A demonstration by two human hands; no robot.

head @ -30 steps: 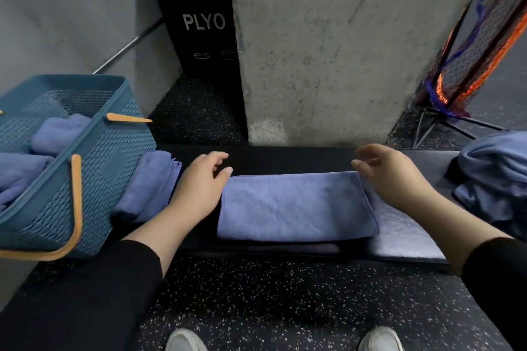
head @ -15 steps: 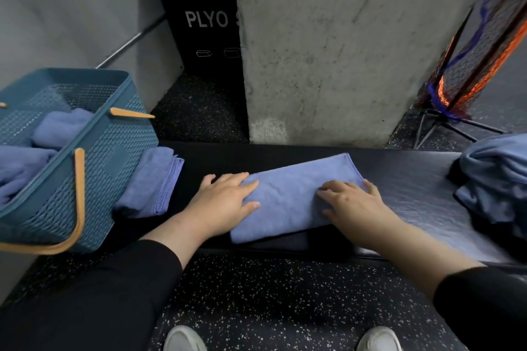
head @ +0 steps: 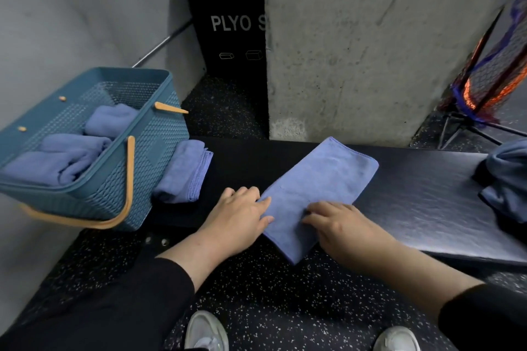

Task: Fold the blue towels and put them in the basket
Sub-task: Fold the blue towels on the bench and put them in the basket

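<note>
Both hands work the near end of a half-folded blue towel on the black bench.

A second ago the towel lay as a long strip squarely along the bench with a hand at each end; now it is a shorter, doubled strip, swung onto a diagonal, its near corner hanging off the bench edge below the hands. That suggests one more fold before it can go in. The left hand lies on the towel's near-left edge with fingers straight, pressing and gripping nothing. Just right of it, the right hand has its fingers bent onto the cloth — whether it pinches a layer I cannot tell. Well left of both hands, the teal basket already holds folded towels, with another folded towel lying against its outer wall, not yet inside. Far right of the hands sits an unfolded heap.
</note>
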